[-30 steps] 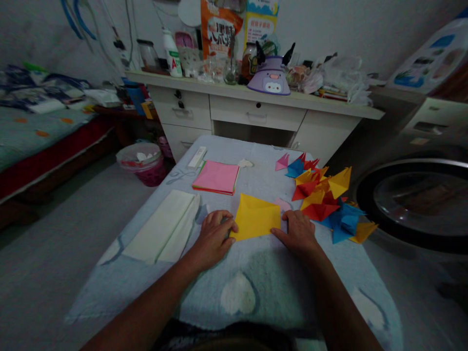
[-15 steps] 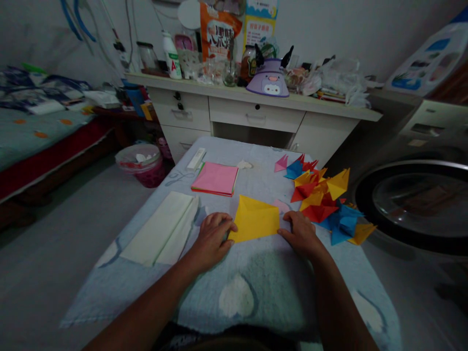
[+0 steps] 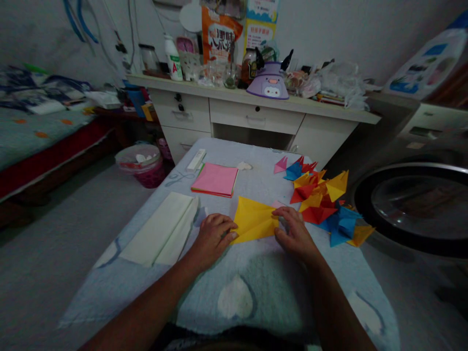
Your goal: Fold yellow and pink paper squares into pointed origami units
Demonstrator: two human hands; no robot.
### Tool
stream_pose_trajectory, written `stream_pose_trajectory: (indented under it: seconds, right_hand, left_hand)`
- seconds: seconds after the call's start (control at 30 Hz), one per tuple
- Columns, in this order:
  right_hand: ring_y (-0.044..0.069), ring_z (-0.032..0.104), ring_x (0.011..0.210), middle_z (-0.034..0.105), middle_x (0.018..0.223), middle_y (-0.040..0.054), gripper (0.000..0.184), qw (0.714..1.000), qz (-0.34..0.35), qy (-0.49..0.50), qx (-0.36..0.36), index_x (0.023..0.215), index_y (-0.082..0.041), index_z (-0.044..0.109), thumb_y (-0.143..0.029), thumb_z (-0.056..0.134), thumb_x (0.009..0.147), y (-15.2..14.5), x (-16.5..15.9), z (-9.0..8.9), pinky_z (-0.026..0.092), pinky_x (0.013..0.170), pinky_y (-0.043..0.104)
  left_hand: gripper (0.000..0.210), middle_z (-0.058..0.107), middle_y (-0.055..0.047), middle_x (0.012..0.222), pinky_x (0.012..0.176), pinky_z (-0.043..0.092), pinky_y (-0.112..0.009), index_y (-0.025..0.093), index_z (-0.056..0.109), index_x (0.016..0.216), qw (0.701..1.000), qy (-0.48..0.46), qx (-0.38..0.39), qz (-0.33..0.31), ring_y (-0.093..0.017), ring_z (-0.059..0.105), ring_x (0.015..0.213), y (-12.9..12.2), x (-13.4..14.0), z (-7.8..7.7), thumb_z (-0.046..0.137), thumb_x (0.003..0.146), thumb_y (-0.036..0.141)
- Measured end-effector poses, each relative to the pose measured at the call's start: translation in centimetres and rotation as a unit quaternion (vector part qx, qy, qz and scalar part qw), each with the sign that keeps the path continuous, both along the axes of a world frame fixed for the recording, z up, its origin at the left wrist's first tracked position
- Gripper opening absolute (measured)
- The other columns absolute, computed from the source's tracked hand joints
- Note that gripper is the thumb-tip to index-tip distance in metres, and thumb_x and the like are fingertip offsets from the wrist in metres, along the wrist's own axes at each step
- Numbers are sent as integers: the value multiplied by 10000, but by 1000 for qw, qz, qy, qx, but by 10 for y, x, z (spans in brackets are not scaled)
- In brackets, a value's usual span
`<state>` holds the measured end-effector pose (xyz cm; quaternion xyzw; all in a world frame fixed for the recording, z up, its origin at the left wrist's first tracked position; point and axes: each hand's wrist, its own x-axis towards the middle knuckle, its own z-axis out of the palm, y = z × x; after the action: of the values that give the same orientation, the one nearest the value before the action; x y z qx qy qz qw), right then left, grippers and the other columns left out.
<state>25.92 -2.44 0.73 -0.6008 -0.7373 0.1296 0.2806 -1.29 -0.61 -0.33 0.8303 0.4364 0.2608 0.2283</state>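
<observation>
Between left hand and right hand, yellow paper lies touching both; left holds its left edge, right meets the opposite edge, thumb and fingers parted.

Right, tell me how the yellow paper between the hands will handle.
The yellow paper is probably very light, since it looks thin. Its visible creases suggest it may hold some shape but bend readily along those lines. Lying low on the tablecloth, it would likely slide or buckle rather than tip if pushed.
</observation>
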Motion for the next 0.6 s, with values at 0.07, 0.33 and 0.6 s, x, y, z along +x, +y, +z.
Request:
stream_pose_trajectory:
  seconds: [0.07, 0.33, 0.6]
  right_hand:
    - [267, 473, 1153, 552, 1191, 98, 310, 1000, 22, 10, 8, 1076, -205, 598, -259, 530, 779, 1, -2, -2, 352, 997, 436]
    - [255, 479, 1119, 548, 1130, 80, 85, 998, 3, 25, 49, 799, -227, 595, -195, 517, 799, -1, -9, 1, 378, 977, 423]
    - [220, 517, 900, 569, 898, 59, 168, 998, -3, 0, 61, 782, -219, 537, -90, 448, 722, 3, -4, -7, 414, 828, 350]
  left_hand:
    - [208, 669, -49, 1051, 976, 380, -447, 218, 677, 1049, 1000, 1, 7, 2, -230, 552, 1060, 1, 0, -2, 547, 914, 310]
    - [309, 612, -73, 1147, 985, 431, -428, 200, 617, 1176, 996, -65, 26, 47, -229, 535, 1110, -3, -3, 4, 534, 880, 238]
    - [522, 588, -82, 1167, 988, 395, -482, 213, 577, 1214, 998, -11, 56, 36, -277, 517, 1114, -6, -3, 0, 741, 735, 342]
